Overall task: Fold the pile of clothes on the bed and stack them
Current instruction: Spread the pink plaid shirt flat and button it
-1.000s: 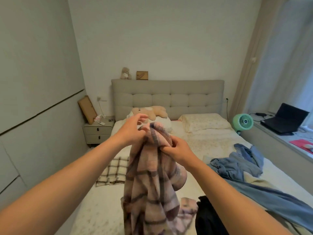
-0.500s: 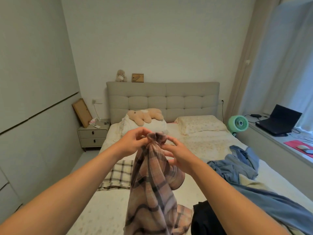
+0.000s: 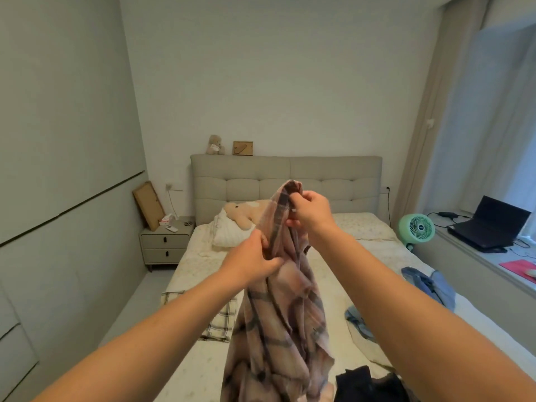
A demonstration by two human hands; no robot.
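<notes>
Hanging lengthwise from two hands over the bed (image 3: 261, 369): one plaid shirt (image 3: 280, 320), pink with dark stripes, bunched and unfolded, its lower end dropping out of view at the bottom edge.

Right hand (image 3: 311, 211): raised, fingers curled tight around the shirt's top end, a fold of cloth humped just above the knuckles. Judged purpose: lifting the garment high so its weight pulls it straight and an edge or collar can be found.

Left hand (image 3: 255, 264): lower, thumb and fingers pinching a gathered ridge of cloth just below and left of the right-hand grip. Judged purpose: working along the fabric toward a seam or shoulder to spread it. Both grips are closed on the shirt; neither hand is free.

Below the left fingers, on the mattress: checked cloth (image 3: 220, 320), lying flat and seemingly folded, probably the start of the stack.

Below and right of the right fingers: blue clothes (image 3: 429, 285), crumpled and unfolded; nearer the bottom edge, a black garment (image 3: 365, 384), also loose. Judged progress: early, most items not yet folded.

Beyond the fingers: plush toy (image 3: 240, 214) on a pillow (image 3: 229, 236), headboard (image 3: 336, 178) behind.

Far left of the fingers: nightstand (image 3: 165, 246). Far right: green fan (image 3: 416, 227) and laptop (image 3: 493, 221) on the sill.
</notes>
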